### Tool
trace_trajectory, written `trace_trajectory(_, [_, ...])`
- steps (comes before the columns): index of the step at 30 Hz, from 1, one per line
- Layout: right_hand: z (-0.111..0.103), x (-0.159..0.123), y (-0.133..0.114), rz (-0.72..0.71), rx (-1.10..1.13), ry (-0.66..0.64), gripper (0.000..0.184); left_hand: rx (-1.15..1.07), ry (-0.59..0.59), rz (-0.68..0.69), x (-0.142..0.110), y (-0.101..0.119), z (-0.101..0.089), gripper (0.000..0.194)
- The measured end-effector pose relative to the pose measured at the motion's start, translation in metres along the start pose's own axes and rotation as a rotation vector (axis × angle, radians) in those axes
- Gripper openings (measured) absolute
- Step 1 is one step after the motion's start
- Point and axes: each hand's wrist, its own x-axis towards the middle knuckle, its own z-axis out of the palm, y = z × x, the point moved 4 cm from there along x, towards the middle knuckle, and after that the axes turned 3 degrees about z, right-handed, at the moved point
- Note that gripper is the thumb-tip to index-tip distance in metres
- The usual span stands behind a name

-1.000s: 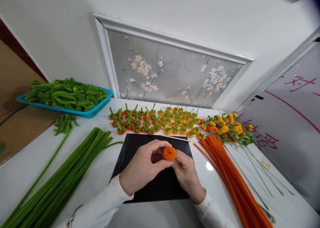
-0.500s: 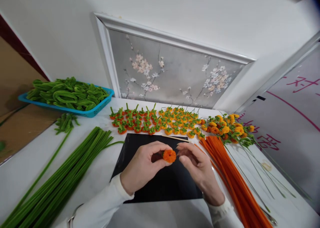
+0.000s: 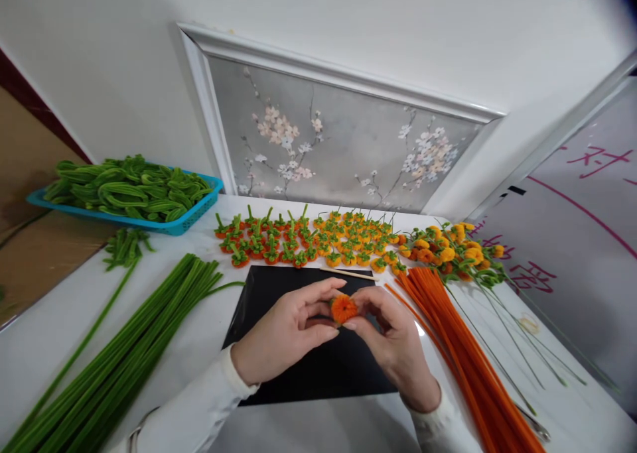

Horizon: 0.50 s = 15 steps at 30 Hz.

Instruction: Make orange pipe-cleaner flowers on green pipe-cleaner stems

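A small orange pipe-cleaner pumpkin (image 3: 343,309), its ribbed round end facing me, is pinched between the thumb and fingers of my right hand (image 3: 395,340). My left hand (image 3: 283,330) is just left of it, thumb and index finger apart around its side. Whether the other left fingers touch the pumpkin from behind cannot be made out. Both hands are above a black mat (image 3: 279,387). Beyond the mat stand rows of orange pumpkins with green stems (image 3: 271,241) and yellow-orange pumpkins with green tops (image 3: 355,237).
On the left lie long green pipe cleaners (image 3: 129,347), a small green pile (image 3: 127,246) and a blue basket (image 3: 186,224) of green loops. Orange pipe cleaners (image 3: 462,353) and a heap of stemmed pumpkins (image 3: 448,247) lie right. A thin wooden stick (image 3: 348,273) rests at the mat's far edge.
The orange pumpkin has passed from my left fingers into my right hand, which moved left to it. My left thumb and index finger have spread off it.
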Motion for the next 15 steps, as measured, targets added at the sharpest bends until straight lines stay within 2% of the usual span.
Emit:
trace_trajectory(3, [0.001, -0.002, 0.006, 0.009, 0.041, 0.014, 0.027, 0.009, 0.016, 0.039, 0.002, 0.004, 0.0, 0.034])
trace_trajectory(6, [0.002, -0.002, 0.003, -0.014, -0.019, -0.015, 0.037, 0.009, 0.05, 0.07, 0.004, 0.004, 0.001, 0.02])
trace_trajectory(10, [0.002, 0.0, -0.004, -0.045, -0.112, -0.031, 0.029, -0.03, 0.112, 0.041, 0.004, 0.0, -0.003, 0.015])
trace_trajectory(13, [0.001, 0.0, -0.006, -0.067, -0.154, 0.009, 0.026, 0.079, 0.115, -0.009, 0.003, -0.001, -0.006, 0.005])
trace_trajectory(15, [0.001, 0.0, -0.005, -0.082, -0.187, 0.045, 0.026, 0.146, 0.112, -0.047, 0.003, -0.002, -0.007, 0.009])
